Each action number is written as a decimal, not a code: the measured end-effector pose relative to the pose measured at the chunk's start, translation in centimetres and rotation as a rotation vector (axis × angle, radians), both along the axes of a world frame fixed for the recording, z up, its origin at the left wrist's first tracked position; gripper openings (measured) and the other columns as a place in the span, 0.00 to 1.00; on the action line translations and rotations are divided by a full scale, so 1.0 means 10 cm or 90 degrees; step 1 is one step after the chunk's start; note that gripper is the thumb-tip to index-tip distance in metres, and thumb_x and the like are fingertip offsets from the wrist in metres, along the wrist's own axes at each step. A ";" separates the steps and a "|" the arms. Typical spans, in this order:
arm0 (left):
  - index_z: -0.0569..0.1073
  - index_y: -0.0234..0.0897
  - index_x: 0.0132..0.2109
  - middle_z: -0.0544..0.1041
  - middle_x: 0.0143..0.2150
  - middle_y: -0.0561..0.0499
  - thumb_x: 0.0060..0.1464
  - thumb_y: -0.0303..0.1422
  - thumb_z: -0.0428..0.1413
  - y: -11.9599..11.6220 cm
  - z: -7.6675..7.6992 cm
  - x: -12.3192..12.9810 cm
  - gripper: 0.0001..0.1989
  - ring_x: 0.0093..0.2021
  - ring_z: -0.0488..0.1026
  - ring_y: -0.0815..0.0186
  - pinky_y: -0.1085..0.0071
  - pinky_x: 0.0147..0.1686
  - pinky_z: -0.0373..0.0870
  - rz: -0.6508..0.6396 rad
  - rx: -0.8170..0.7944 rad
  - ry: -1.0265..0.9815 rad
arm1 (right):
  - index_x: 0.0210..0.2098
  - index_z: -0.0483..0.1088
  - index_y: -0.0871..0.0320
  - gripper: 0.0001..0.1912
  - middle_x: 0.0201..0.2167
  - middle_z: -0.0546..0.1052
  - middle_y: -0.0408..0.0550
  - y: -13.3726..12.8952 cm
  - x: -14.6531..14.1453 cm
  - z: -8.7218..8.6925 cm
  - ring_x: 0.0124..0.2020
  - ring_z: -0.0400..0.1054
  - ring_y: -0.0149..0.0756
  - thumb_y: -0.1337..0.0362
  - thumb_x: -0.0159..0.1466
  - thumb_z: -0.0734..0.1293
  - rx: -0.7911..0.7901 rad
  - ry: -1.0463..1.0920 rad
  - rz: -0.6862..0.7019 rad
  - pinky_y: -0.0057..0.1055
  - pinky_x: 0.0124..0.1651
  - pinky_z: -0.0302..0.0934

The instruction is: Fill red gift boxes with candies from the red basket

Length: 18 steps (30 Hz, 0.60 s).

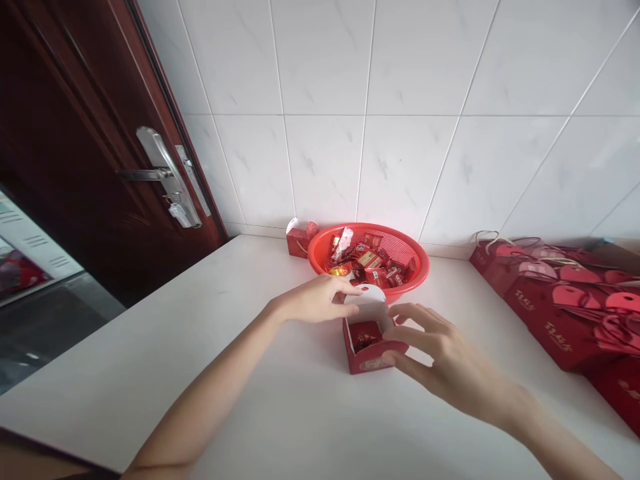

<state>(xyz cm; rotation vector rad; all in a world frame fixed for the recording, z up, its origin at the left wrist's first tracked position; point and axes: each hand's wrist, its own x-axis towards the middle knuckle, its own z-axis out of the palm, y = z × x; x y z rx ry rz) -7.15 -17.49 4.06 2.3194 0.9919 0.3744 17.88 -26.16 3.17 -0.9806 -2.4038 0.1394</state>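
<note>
A small red box [367, 360] with a white inside stands with its top open on the white table. Red wrapped items [365, 333] lie in it. At the box's back left edge is my left hand [320, 299], its fingers apart near the raised white flap. My right hand [437, 347] is spread at the box's right side, fingertips at its wall; nothing is held in it. Just behind the box, a red plastic basket [421, 270] holds several wrapped sweets [370, 260].
Another small red box [299, 241] stands left of the basket by the tiled wall [320, 167]. Several red gift bags or boxes [545, 320] line the right side of the white table [280, 413]. A dark red door [90, 100] with a metal handle is at the left.
</note>
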 end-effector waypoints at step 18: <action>0.71 0.38 0.51 0.76 0.41 0.47 0.63 0.47 0.54 -0.14 -0.36 0.54 0.19 0.43 0.74 0.57 0.63 0.47 0.68 0.075 0.317 0.063 | 0.51 0.68 0.52 0.11 0.52 0.76 0.54 -0.23 -0.03 -0.72 0.52 0.75 0.42 0.66 0.70 0.62 0.030 0.284 -0.106 0.37 0.49 0.73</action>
